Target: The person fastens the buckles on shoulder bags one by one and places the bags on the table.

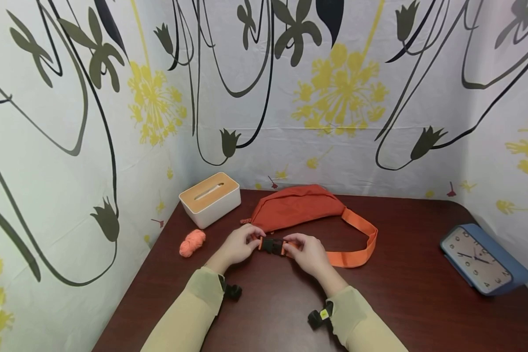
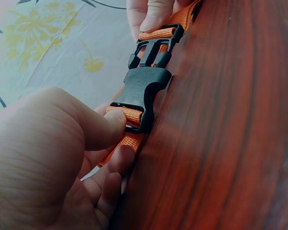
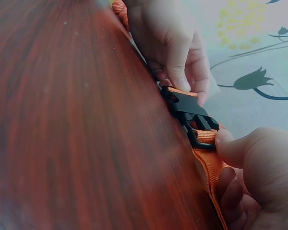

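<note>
An orange-red waist bag lies at the back of the table, its orange strap looping round on the right. My left hand pinches the webbing at the black socket half of the strap's side-release buckle, thumb on top. At the other end, my right hand pinches the webbing by the pronged half. The two halves are lined up, with the prongs right at the socket's mouth and still showing outside it. Both are held low over the tabletop.
A white tissue box with a wooden lid stands at the back left, an orange yarn skein in front of it. A blue clock sits at the right on the dark wooden table. Patterned cloth hangs behind.
</note>
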Available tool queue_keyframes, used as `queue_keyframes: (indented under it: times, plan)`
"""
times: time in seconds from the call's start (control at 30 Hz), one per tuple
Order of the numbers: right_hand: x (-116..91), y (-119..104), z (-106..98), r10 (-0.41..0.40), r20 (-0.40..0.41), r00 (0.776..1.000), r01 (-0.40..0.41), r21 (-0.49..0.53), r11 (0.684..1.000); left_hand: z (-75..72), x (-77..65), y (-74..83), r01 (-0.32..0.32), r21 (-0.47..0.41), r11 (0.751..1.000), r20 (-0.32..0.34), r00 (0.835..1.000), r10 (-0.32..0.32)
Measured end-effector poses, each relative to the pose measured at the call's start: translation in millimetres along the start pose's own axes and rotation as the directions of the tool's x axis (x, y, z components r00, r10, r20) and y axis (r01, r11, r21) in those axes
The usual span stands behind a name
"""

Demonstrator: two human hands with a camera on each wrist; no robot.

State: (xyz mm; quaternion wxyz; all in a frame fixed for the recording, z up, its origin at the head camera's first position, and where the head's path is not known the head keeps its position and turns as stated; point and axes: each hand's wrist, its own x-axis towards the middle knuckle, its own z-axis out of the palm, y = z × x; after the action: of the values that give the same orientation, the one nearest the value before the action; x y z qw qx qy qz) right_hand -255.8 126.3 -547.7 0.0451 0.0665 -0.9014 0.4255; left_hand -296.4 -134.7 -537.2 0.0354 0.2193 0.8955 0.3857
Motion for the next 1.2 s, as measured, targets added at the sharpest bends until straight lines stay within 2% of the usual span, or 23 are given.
queue_keyframes:
  times: [0.83,1.2]
  plan:
    - [4,-9,10,0.032,0.020,0.999,-0.033,0.017,0.999,2.5,-0.5,-2.1,0.004,-0.002,1.000,-0.021,1.000,-0.004]
    - [7,-12,15,0.021,0.010,1.000,-0.022,0.044,0.999,1.7,-0.1,-2.9,0.051,-0.006,0.999,-0.028,0.998,-0.051]
